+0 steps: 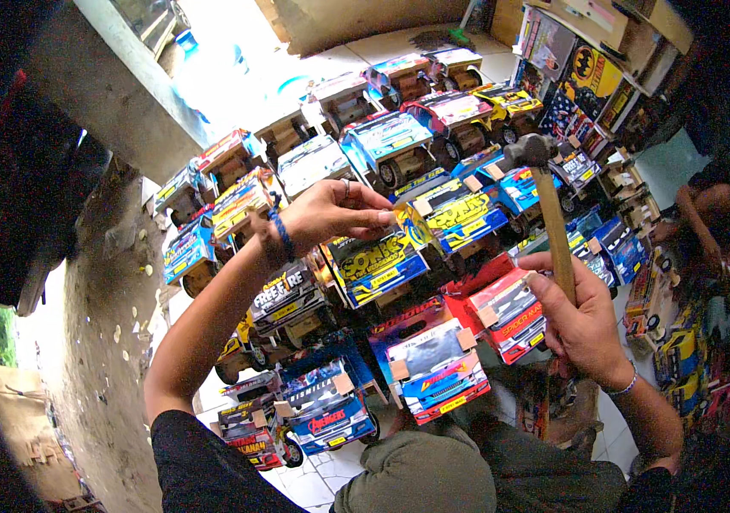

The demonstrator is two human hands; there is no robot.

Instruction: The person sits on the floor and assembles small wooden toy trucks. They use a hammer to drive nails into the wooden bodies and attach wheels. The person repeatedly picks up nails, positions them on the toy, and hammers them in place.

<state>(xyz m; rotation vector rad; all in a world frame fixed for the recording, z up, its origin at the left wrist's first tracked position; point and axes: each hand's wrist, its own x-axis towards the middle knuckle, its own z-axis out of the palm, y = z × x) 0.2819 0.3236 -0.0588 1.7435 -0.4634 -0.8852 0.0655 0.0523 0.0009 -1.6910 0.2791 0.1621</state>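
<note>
My left hand (344, 214) reaches over the middle of several wooden toy trucks, thumb and fingertips pinched together. Whatever sits in the pinch, if anything, is too small to make out. Just below the fingertips stands a toy truck with a black, yellow and blue front (378, 265). My right hand (583, 316) grips a hammer by its wooden handle (556, 227), the dark head pointing up and away from me. Partly behind that hand is a red toy truck (506, 312). A blue and pink toy truck (438, 372) stands nearer, above my knees.
Rows of printed toy trucks (386, 137) stand on the pale tiled floor ahead. To the right, a person (707, 222) sits beside more toy vehicles (685, 368). Decorated panels (591, 81) line the far right. A concrete wall (117, 94) rises at the left, by a bright opening.
</note>
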